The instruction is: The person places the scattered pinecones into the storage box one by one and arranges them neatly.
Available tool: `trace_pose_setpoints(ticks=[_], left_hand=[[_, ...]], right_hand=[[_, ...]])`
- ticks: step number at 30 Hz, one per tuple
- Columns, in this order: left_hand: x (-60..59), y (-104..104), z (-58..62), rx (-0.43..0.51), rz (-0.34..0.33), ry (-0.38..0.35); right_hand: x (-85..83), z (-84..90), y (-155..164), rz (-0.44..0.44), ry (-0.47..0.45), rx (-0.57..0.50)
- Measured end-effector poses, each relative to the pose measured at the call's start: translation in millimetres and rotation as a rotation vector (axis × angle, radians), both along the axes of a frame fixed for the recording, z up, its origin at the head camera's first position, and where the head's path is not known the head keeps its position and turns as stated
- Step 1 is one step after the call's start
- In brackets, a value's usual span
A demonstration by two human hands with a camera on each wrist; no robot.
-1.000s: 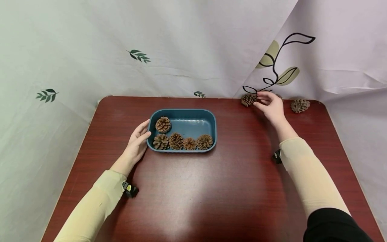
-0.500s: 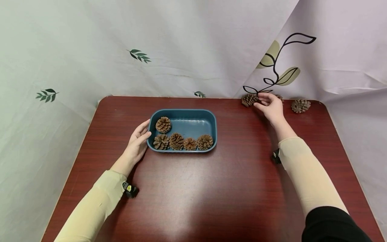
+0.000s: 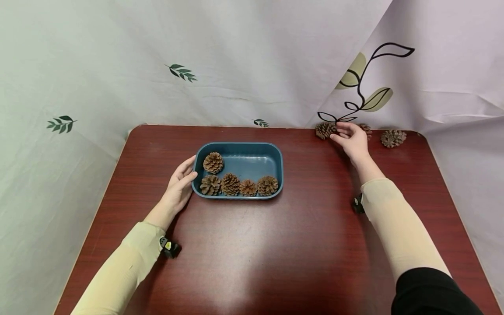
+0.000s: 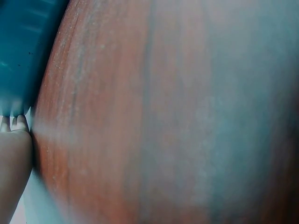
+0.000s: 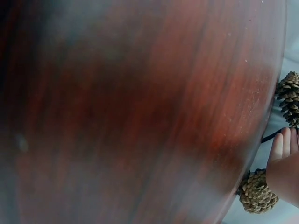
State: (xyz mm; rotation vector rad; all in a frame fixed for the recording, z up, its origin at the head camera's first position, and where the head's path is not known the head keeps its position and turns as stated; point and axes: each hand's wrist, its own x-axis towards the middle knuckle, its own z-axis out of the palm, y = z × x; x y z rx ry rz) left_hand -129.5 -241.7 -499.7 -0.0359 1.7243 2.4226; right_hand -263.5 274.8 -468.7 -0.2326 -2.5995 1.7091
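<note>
At its left end, a blue rectangular tray [image 3: 252, 165] is held by my left hand [image 3: 176, 186], the thumb at the rim and the other fingers along the outer side. Inside, one brown pinecone [image 3: 213, 162] sits at the left, and several more line the near side, including a tall pinecone [image 3: 230, 184]. At the table's back right, my right hand [image 3: 354, 142] reaches a pinecone [image 3: 325, 130] with extended fingers. Its thumb and fingertips are right at that cone's right side. In the right wrist view those fingers [image 5: 277, 146] point at the same pinecone [image 5: 289, 98].
Behind the right hand is a partly hidden pinecone [image 3: 366, 130], with another pinecone [image 3: 393, 138] farther right. Both are near the back edge of the red-brown table [image 3: 244, 258]. A pale curtain [image 3: 236, 57] with leaf prints hangs directly behind the table.
My right hand has shifted slightly toward me, showing more of the pinecone behind it. The left hand and the tray stay put.
</note>
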Motion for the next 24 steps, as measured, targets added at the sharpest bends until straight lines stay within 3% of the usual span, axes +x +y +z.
trace_pose_setpoints(ticks=[17,24], left_hand=[[0.0,-1,-3.4,-0.02,-0.002,-0.002],[-0.5,-2,-2.7,-0.017,-0.011,0.004]], right_hand=[[-3.5,-7.3,-1,-0.009,-0.027,-0.085],[5.8,10.3,-6,0.001,-0.047,-0.182]])
